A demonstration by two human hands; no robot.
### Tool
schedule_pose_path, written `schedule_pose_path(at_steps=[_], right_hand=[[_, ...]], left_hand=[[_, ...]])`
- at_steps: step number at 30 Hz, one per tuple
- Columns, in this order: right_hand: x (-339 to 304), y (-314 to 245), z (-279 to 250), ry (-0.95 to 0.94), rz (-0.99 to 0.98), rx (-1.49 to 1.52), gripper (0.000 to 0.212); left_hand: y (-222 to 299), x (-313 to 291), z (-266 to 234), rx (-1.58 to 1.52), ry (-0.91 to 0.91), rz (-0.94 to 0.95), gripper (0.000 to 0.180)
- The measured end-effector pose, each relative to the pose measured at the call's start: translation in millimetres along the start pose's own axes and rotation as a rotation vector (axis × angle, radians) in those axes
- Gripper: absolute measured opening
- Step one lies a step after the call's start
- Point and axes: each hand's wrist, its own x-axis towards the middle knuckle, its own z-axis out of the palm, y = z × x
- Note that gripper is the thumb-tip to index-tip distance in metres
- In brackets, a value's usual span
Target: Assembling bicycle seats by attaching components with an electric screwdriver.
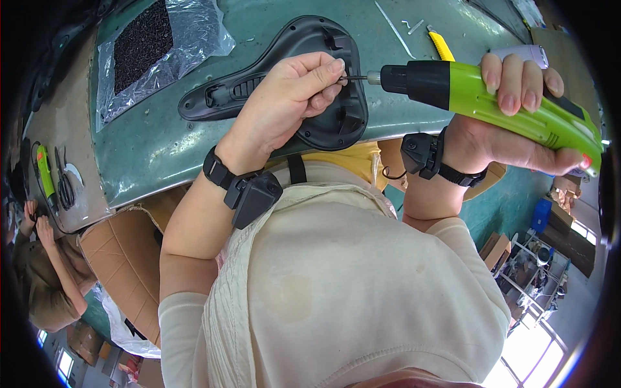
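My right hand (517, 97) is wrapped round a lime-green and black electric screwdriver (479, 87), held level with its bit pointing left. The slim bit (357, 77) reaches the fingertips of my left hand (307, 87). That hand is closed in a pinch; whatever small piece sits between thumb and finger is too hidden to name. Below my left hand, a black plastic saddle-shaped part (333, 123) lies on the green table (259, 19), its hollow, ribbed side up. A narrow end points left and a wide end right; my left hand covers its middle.
A clear plastic bag (200, 32) with a heap of small black pieces (143, 48) lies at the back left. A yellow utility knife (441, 45) rests at the back right. Cardboard boxes (123, 258) stand by the near edge. Far left, another person (55, 271) works near a green tool (45, 169).
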Motion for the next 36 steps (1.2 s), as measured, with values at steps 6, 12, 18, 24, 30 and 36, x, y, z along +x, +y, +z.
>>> schedule_pose_path(at_steps=[6,12,18,24,30,36], right_hand=[[1.4,-18.4,17.7,-0.648,0.085,-0.259,0.071],[5.2,-29.2,-3.5,-0.498,0.165,-0.222,0.085],[9.1,-21.1,-12.3,-0.580,0.380,-0.167,0.088],[-3.2,-6.9,-5.7,-0.599,0.398,-0.148,0.086],[-10.8,1.7,0.2,-0.570,0.401,-0.139,0.085],[-14.4,10.1,8.4,-0.546,0.471,-0.138,0.084]], left_hand=[[-5.8,2.1,7.0,0.028,0.037,-0.037,0.019],[1.6,6.4,-0.8,0.277,0.090,-0.006,0.018],[2.3,16.4,-12.7,0.432,0.084,0.028,0.015],[2.8,18.0,-13.7,0.461,0.047,0.010,0.017],[-2.0,16.0,-14.3,0.496,0.023,0.028,0.014],[-3.7,14.3,-13.3,0.539,0.003,0.041,0.016]])
